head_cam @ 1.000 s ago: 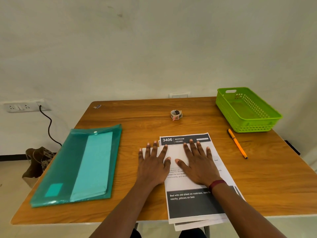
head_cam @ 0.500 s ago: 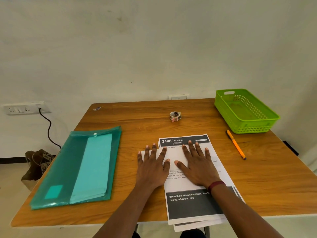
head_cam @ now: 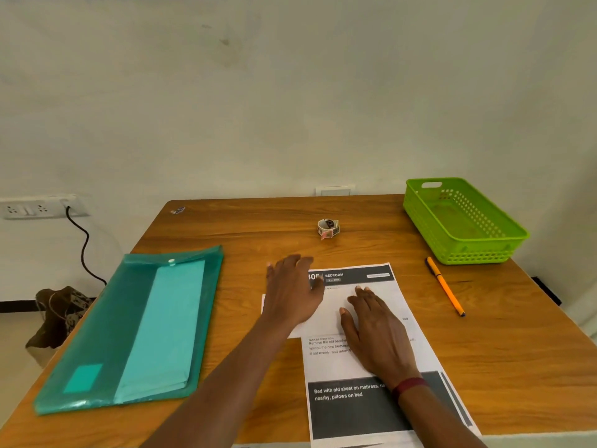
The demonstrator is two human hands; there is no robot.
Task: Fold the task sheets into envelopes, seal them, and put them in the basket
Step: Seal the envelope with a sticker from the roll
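Head view looks down on a wooden table [head_cam: 504, 357] where a stack of printed task sheets [head_cam: 336, 362] lies at the near edge, right of the middle, its lower end hanging over that edge. A folded white paper [head_cam: 329, 302] lies across the upper part of the top sheet, and its left end reaches past the sheet onto the wood. The right hand [head_cam: 374, 328] rests flat on this folded paper with its fingers straight and released, gripping nothing; a dark red band circles its wrist. The left hand [head_cam: 292, 292] is blurred over the paper's left end and the sheet's top left corner, fingers stretched out and holding nothing; whether it touches the paper cannot be told. A green basket [head_cam: 478, 250] stands at the far right corner, with an orange pen [head_cam: 445, 286] just in front of it. A small roll of stickers [head_cam: 328, 227] sits near the middle of the far edge. A teal folder [head_cam: 129, 328] lies along the left edge.
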